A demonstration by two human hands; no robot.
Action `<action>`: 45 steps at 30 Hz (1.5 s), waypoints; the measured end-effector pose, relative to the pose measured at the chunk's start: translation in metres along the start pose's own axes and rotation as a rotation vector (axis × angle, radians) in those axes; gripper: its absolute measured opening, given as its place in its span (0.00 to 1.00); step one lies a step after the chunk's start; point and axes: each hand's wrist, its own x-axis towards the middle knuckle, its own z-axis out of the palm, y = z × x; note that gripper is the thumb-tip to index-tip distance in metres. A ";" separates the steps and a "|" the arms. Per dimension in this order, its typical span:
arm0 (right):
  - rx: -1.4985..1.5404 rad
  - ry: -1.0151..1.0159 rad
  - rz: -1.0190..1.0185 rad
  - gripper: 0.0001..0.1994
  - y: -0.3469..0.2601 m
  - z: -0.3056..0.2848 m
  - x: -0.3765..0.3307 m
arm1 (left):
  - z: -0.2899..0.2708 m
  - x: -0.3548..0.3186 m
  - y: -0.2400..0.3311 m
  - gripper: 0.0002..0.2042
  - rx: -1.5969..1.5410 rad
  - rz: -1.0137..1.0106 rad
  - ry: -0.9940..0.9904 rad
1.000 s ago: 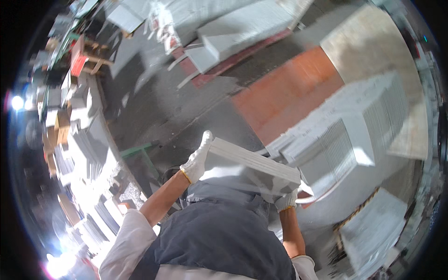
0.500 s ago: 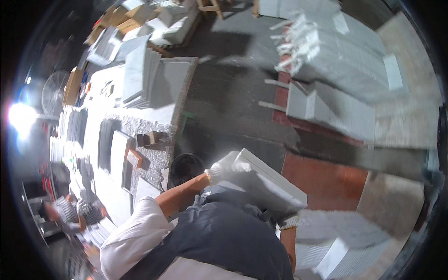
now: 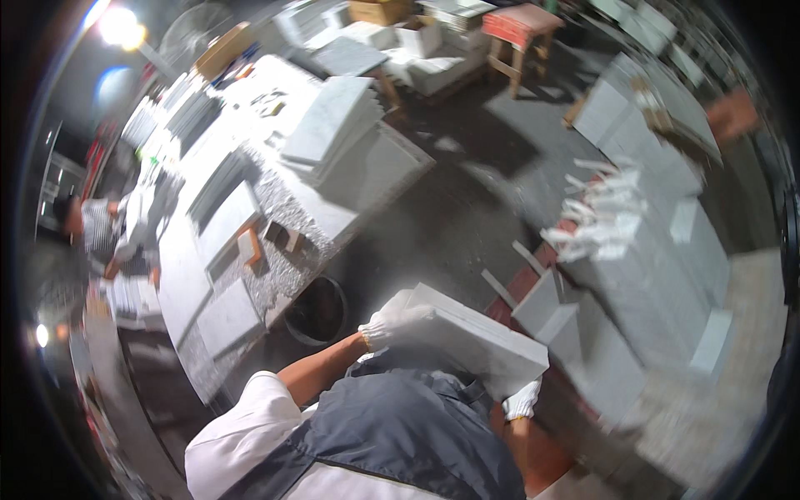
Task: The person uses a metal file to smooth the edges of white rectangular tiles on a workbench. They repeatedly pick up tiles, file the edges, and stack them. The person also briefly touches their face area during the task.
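Observation:
Against the front of my body I carry a short stack of white marble-like tiles (image 3: 482, 342), tilted, with its long edge facing forward. My left hand (image 3: 395, 322), in a white knitted glove, grips the stack's upper left end. At its lower right corner is my right hand (image 3: 522, 401), gloved the same way and closed on it; part of its fingers is hidden by the tiles. Left of me stands a work table (image 3: 304, 204) bearing a fanned pile of tiles (image 3: 329, 121), a single tile (image 3: 231, 317) near its close edge and small brown blocks (image 3: 283, 236).
A dark round bucket (image 3: 317, 310) stands beside the table. On the right, long rows of upright slabs (image 3: 658, 250) rest on the floor, with white strips jutting out. Farther off are a red-topped wooden stool (image 3: 522, 25) and a person (image 3: 104, 229) at the far left.
My body has turned left, so the table and slab rows have swung clockwise in view. The tile stack stays in both hands. The stool has come into view.

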 end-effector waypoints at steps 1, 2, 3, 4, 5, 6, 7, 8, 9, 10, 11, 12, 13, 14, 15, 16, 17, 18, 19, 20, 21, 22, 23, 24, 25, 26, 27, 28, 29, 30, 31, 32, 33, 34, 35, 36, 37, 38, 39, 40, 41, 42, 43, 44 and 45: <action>-0.035 -0.033 0.019 0.23 -0.009 0.015 0.014 | -0.002 -0.001 0.001 0.42 -0.059 -0.055 0.038; -0.067 -0.064 0.047 0.23 -0.012 0.031 0.029 | -0.008 -0.002 0.002 0.43 -0.114 -0.109 0.075; -0.101 -0.089 0.067 0.23 -0.016 0.048 0.043 | -0.018 0.004 0.005 0.42 -0.092 -0.171 0.046; -0.129 -0.106 0.084 0.23 -0.018 0.065 0.057 | -0.024 0.003 0.007 0.38 -0.105 -0.177 0.159; -0.172 -0.101 0.095 0.23 -0.021 0.082 0.069 | -0.029 0.004 0.009 0.34 -0.110 -0.164 0.269; -0.224 -0.069 0.091 0.23 -0.022 0.100 0.081 | -0.045 0.013 0.010 0.26 -0.138 -0.125 0.153; -0.419 0.169 0.030 0.21 -0.023 0.119 0.090 | -0.057 0.019 0.012 0.23 -0.197 -0.070 0.213; -0.417 0.136 0.018 0.21 -0.025 0.142 0.099 | -0.068 0.024 0.012 0.21 -0.253 0.008 0.264; -0.404 0.058 0.006 0.20 -0.028 0.166 0.107 | -0.080 0.033 0.013 0.18 -0.290 0.064 0.302; -0.410 -0.016 -0.010 0.20 -0.029 0.195 0.115 | -0.093 0.045 0.015 0.17 -0.402 0.200 0.349; -0.429 -0.083 -0.029 0.20 -0.032 0.229 0.122 | -0.109 0.057 0.018 0.15 -0.485 0.275 0.381; -0.460 -0.141 -0.049 0.20 -0.034 0.260 0.128 | -0.125 0.062 0.016 0.13 -0.440 0.350 0.431; -0.488 -0.202 -0.064 0.19 -0.036 0.292 0.134 | -0.132 0.056 0.014 0.13 -0.619 0.132 0.458; -0.513 -0.274 -0.077 0.19 -0.035 0.328 0.140 | -0.148 0.063 0.014 0.15 -0.626 0.173 0.452; -0.539 -0.351 -0.082 0.19 -0.033 0.364 0.145 | -0.166 0.067 0.012 0.18 -0.624 0.210 0.451; -0.562 -0.421 -0.082 0.19 -0.030 0.395 0.149 | -0.173 0.061 0.010 0.24 -0.567 -0.005 0.526; -0.583 -0.490 -0.072 0.19 -0.028 0.425 0.152 | -0.184 0.060 0.008 0.26 -0.559 0.013 0.563; -0.591 -0.562 -0.055 0.19 -0.023 0.454 0.153 | -0.195 0.058 0.005 0.29 -0.550 0.030 0.601; -0.586 -0.639 -0.037 0.20 -0.016 0.483 0.153 | -0.205 0.061 0.004 0.30 -0.446 0.056 0.721; -0.586 -0.720 -0.022 0.20 -0.009 0.512 0.154 | -0.213 0.061 0.000 0.32 -0.433 0.195 0.795; -0.577 -0.810 -0.003 0.20 0.002 0.539 0.154 | -0.220 0.062 -0.002 0.33 -0.396 0.261 0.867; -0.564 -0.904 0.012 0.20 0.014 0.566 0.155 | -0.225 0.065 -0.003 0.35 -0.361 0.339 0.944; -0.542 -1.000 0.038 0.21 0.028 0.592 0.157 | -0.232 0.070 -0.005 0.36 -0.292 0.389 1.064; -0.511 -1.097 0.070 0.21 0.046 0.618 0.160 | -0.238 0.073 -0.008 0.36 -0.393 0.413 1.016; -0.485 -1.187 0.104 0.22 0.062 0.639 0.164 | -0.243 0.076 -0.010 0.36 -0.479 0.443 0.984; -0.476 -1.268 0.137 0.22 0.077 0.657 0.169 | -0.248 0.080 -0.011 0.36 -0.472 0.434 1.007; -0.560 -1.346 0.063 0.23 0.090 0.671 0.175 | -0.251 0.084 -0.013 0.36 -0.448 0.409 1.040; -0.588 -1.369 0.109 0.23 0.099 0.681 0.180 | -0.254 0.086 -0.015 0.36 -0.419 0.377 1.060; -0.797 -1.461 -0.043 0.20 0.103 0.687 0.185 | -0.256 0.088 -0.017 0.36 -0.298 0.339 1.087; -1.007 -1.522 -0.210 0.19 0.108 0.694 0.190 | -0.256 0.090 -0.019 0.36 -0.182 0.299 1.099; -0.979 -1.596 -0.284 0.18 0.106 0.694 0.193 | -0.255 0.092 -0.022 0.36 -0.082 0.251 1.101; -1.093 -1.576 -0.479 0.17 0.107 0.696 0.194 | -0.251 0.096 -0.024 0.37 -0.088 0.295 1.194; -1.284 -1.653 -0.903 0.17 0.101 0.696 0.196 | -0.248 0.095 -0.028 0.38 -0.235 0.206 1.092; -1.175 -1.634 -0.720 0.20 0.101 0.698 0.196 | -0.241 0.098 -0.030 0.40 -0.408 0.220 1.110; -1.204 -1.572 -0.610 0.24 0.096 0.698 0.194 | -0.237 0.097 -0.034 0.42 -0.406 0.197 1.102; -1.222 -1.576 -0.532 0.26 0.094 0.701 0.192 | -0.232 0.097 -0.037 0.46 -0.340 0.195 1.126; -1.232 -1.517 -0.423 0.28 0.091 0.700 0.188 | -0.229 0.095 -0.041 0.47 -0.348 0.169 1.099; -1.164 -1.464 -0.189 0.29 0.088 0.702 0.184 | -0.226 0.094 -0.043 0.49 -0.368 0.140 1.078; -1.148 -1.351 -0.056 0.31 0.086 0.701 0.179 | -0.223 0.091 -0.044 0.51 -0.375 0.123 1.083; -1.157 -1.316 -0.054 0.31 0.085 0.703 0.176 | -0.222 0.087 -0.044 0.58 -0.358 0.095 1.019; -1.149 -1.341 -0.033 0.31 0.084 0.704 0.173 | -0.222 0.083 -0.044 0.59 -0.393 0.075 0.990; -1.161 -1.406 -0.122 0.30 0.084 0.704 0.170 | -0.222 0.078 -0.042 0.60 -0.447 0.039 0.956; -1.176 -1.473 -0.214 0.30 0.084 0.704 0.169 | -0.222 0.075 -0.039 0.61 -0.462 0.029 0.930; -1.186 -1.500 -0.349 0.30 0.085 0.702 0.168 | -0.223 0.071 -0.036 0.60 -0.447 0.025 0.897; -1.184 -1.529 -0.334 0.30 0.085 0.702 0.167 | -0.224 0.068 -0.031 0.57 -0.578 0.058 0.901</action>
